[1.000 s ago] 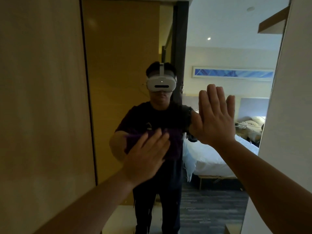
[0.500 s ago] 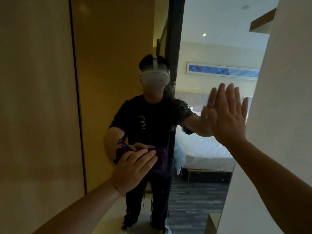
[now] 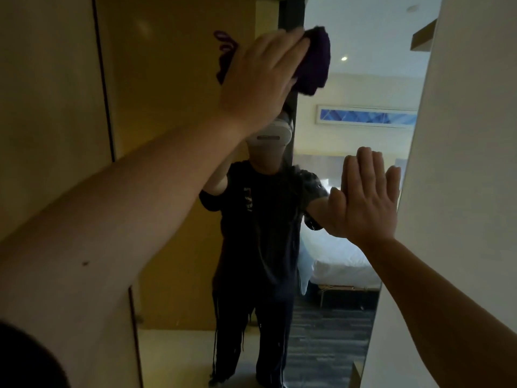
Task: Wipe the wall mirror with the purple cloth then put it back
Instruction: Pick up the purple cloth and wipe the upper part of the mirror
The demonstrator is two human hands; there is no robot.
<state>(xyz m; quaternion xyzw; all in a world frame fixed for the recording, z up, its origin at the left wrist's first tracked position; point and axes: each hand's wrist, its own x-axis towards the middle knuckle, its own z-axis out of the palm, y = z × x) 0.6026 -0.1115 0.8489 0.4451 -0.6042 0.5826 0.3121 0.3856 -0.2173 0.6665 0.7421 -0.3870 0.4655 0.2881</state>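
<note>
Left hand (image 3: 260,77): fingers straight, pressed the bunched purple cloth (image 3: 313,63) high on the tall wall mirror (image 3: 173,163).
Right hand (image 3: 363,200): flat, fingers together, against the glass lower right.

This looks like a hotel room, and I read it mostly off the wall mirror (image 3: 349,88) in front of me. Just below my flat right hand (image 3: 366,203) the glass reflects a bed (image 3: 335,256) made up in plain white linen on a low frame, with grey striped carpet (image 3: 321,345) under it. Above that hand a long framed blue picture (image 3: 366,116) hangs on a cream wall, and higher still, level with my raised left hand (image 3: 260,74), a small recessed ceiling light (image 3: 344,58) glows. To the left of my left hand run tall wood-veneer panels (image 3: 53,107), the fitted kind found in a guest room entry
</note>
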